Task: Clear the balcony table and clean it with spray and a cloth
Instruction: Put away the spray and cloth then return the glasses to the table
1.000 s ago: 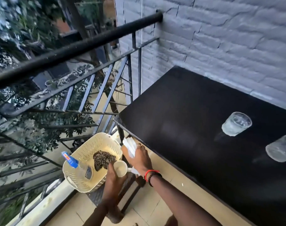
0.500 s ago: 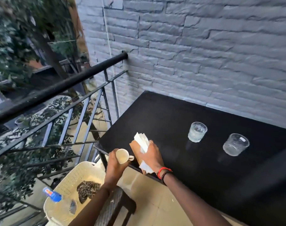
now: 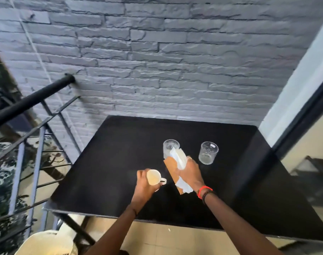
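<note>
The left hand grips a small white ceramic cup above the black rectangular table. Just beside it, the right hand clutches a flat brown card and crumpled white paper. A clear glass tumbler stands just beyond (partly behind the paper), with a second clear tumbler near it. A cream plastic basket sits low by the table's left corner.

— What stands at the back?
— A grey brick wall, rough-faced, with a thin white cord running down its left part.
— And on the left?
— A black railing, its round top rail meeting the wall. Leaves show through the bars.
— On the right?
— A white wall strip, then a dark frame beside a reflecting glass pane. Beige floor tiles lie below.
</note>
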A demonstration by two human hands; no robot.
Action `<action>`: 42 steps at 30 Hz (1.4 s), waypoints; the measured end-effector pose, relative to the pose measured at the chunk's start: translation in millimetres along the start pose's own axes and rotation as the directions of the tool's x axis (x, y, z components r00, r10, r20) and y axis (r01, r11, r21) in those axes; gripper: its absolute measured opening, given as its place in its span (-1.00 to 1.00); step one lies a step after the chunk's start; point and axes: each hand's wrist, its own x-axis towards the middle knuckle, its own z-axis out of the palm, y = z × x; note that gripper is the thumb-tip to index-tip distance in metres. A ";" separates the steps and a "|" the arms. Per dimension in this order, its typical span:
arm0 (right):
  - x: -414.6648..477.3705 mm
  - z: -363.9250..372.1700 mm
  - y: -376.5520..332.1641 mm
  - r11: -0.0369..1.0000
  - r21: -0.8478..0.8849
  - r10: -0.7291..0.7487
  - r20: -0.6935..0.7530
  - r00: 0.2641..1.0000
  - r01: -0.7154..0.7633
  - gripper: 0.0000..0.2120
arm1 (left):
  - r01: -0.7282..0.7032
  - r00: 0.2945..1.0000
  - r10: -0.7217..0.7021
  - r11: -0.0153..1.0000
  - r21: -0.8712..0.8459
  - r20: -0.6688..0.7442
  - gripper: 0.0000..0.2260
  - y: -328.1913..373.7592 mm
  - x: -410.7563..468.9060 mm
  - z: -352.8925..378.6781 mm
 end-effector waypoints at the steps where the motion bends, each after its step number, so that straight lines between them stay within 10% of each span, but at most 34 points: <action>1: 5.9 -11.2 6.6 1.000 -0.006 0.014 -0.013 1.000 -0.014 -0.69 | -0.005 1.000 0.005 1.000 0.008 0.029 -0.43 6.2 4.9 9.8; 17: 146.1 -178.7 138.8 0.975 -0.083 0.170 -0.325 0.930 -0.207 -0.62 | -0.043 0.968 0.027 0.997 0.058 0.251 -0.42 47.1 82.9 160.5; 42: 224.5 -195.0 248.8 0.904 -0.060 0.388 -0.304 0.870 -0.424 -0.55 | -0.008 0.983 -0.005 0.998 0.069 0.185 -0.05 33.2 87.9 191.7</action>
